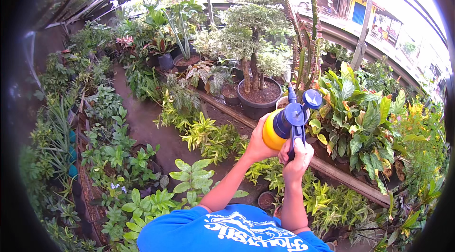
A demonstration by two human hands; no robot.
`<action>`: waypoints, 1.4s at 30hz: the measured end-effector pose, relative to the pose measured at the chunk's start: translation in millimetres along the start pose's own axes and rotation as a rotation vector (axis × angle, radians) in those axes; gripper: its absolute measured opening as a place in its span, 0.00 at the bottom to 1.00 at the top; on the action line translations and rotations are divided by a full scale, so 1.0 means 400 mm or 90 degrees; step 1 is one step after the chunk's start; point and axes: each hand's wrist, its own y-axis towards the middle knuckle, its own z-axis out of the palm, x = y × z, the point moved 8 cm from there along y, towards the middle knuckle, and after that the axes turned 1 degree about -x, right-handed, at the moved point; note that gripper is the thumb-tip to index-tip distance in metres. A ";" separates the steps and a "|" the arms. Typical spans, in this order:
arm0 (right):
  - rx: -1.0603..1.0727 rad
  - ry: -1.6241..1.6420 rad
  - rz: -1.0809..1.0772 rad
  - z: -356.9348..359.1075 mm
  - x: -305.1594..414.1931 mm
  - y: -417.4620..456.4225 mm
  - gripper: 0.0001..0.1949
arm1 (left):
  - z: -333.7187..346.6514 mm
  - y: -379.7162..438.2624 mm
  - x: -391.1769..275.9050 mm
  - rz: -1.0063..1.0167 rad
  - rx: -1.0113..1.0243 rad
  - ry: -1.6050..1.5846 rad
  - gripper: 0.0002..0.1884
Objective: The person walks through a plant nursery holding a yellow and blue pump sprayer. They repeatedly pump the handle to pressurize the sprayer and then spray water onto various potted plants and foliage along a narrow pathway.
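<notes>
A pump pressure sprayer with a yellow tank (pixel 273 134) and a dark blue top (pixel 295 115) is held out in front of my chest. My left hand (pixel 261 140) grips the side of the tank. Around the blue handle closes my right hand (pixel 299 154), its thumb near the top of the grip. The sprayer's nozzle (pixel 291 92) points away from me, and a pale mist shows at its tip. Beyond it stands a small tree with pale leaves in a round black pot (pixel 261 108). Tall cactus stems (pixel 302 56) rise just behind the nozzle.
A wooden plank edge (pixel 348 177) runs diagonally below the pots. Broad-leaved plants (pixel 350 117) crowd the right side, and yellow-green shrubs (pixel 209 138) grow along the plank. At left, a dirt path (pixel 145 120) passes between plant rows. A metal post (pixel 360 44) stands near the roadside.
</notes>
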 end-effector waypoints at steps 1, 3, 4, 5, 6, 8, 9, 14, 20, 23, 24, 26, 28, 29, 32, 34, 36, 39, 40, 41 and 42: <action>0.002 -0.001 -0.001 0.002 0.003 0.002 0.18 | 0.000 0.002 0.000 0.002 0.001 -0.002 0.59; 0.007 -0.004 -0.002 0.004 0.004 0.004 0.18 | -0.001 0.004 0.004 0.004 0.002 -0.008 0.59; 0.011 -0.006 -0.001 0.004 0.003 0.006 0.18 | -0.002 0.004 0.006 0.002 0.002 -0.009 0.59; 0.016 -0.008 -0.001 0.005 0.003 0.007 0.18 | -0.004 0.004 0.008 0.000 0.001 -0.010 0.58; 0.018 -0.014 0.001 0.005 0.002 0.007 0.19 | -0.005 0.002 0.010 -0.003 -0.001 -0.012 0.58; 0.025 -0.024 0.006 0.006 0.003 0.008 0.19 | -0.004 -0.001 -0.016 0.006 -0.010 -0.006 0.53; 0.025 -0.029 0.007 0.008 0.003 0.008 0.20 | -0.005 -0.003 -0.024 0.011 -0.016 -0.003 0.51; 0.056 -0.057 -0.008 0.022 0.008 0.007 0.20 | -0.012 -0.012 -0.022 0.019 -0.021 -0.017 0.50; 0.062 -0.077 0.000 0.015 -0.001 -0.001 0.21 | -0.008 -0.032 -0.012 0.010 -0.030 -0.021 0.46; 0.057 -0.079 0.005 0.011 -0.001 -0.011 0.21 | -0.005 -0.046 -0.006 -0.009 -0.031 -0.006 0.44; 0.052 -0.073 0.010 0.009 -0.003 -0.015 0.21 | -0.003 -0.050 0.000 -0.018 -0.032 -0.004 0.43; 0.042 -0.059 0.019 0.006 -0.005 -0.021 0.21 | 0.001 -0.056 0.004 -0.013 -0.035 -0.006 0.43; 0.033 -0.061 0.028 -0.002 -0.008 -0.025 0.21 | 0.007 -0.061 0.005 -0.011 -0.035 -0.003 0.43; 0.029 -0.062 0.033 -0.007 -0.009 -0.026 0.21 | 0.009 -0.063 0.007 -0.013 -0.033 0.001 0.43; 0.022 -0.048 0.040 -0.017 -0.015 -0.031 0.21 | 0.016 -0.072 0.023 -0.010 -0.029 0.006 0.45; 0.022 -0.042 0.049 -0.024 -0.018 -0.035 0.21 | 0.024 -0.078 0.027 -0.011 -0.025 -0.007 0.45; 0.022 -0.047 0.054 -0.034 -0.023 -0.038 0.21 | 0.035 -0.085 0.030 -0.018 -0.022 -0.035 0.46; 0.028 -0.075 0.056 -0.053 -0.035 -0.046 0.21 | 0.047 -0.105 0.054 -0.045 -0.023 -0.013 0.45; 0.034 -0.086 0.057 -0.060 -0.039 -0.050 0.20 | 0.053 -0.114 0.074 -0.074 -0.018 -0.017 0.49; 0.040 -0.097 0.058 -0.066 -0.045 -0.054 0.20 | 0.060 -0.124 0.098 -0.103 -0.013 -0.021 0.54; 0.038 -0.095 0.067 -0.073 -0.052 -0.058 0.20 | 0.065 -0.133 0.116 -0.130 -0.009 -0.023 0.59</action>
